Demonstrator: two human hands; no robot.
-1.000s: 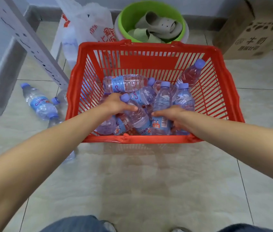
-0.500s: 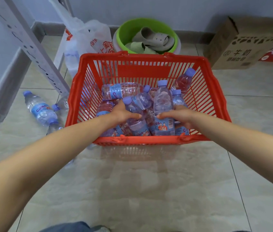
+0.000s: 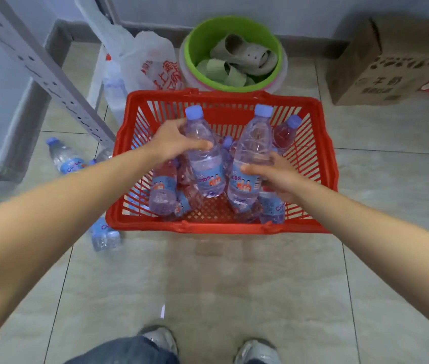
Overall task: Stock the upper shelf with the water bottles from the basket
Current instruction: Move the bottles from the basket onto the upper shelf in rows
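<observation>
Your left hand [image 3: 174,143] wraps one water bottle [image 3: 204,156], your right hand [image 3: 277,174] another bottle [image 3: 250,164], both above the basket [image 3: 218,227] (the right fingers are hidden behind it).

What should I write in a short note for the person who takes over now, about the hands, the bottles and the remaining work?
Left hand: shut on the left bottle, held cap up above the red basket.
Right hand: shut on the right bottle, also cap up.
Several bottles lie in the basket; loose bottles lie on the floor to its left.
Done: two bottles picked.
Left: put both on the upper shelf, which is out of view, then empty the basket.
</observation>
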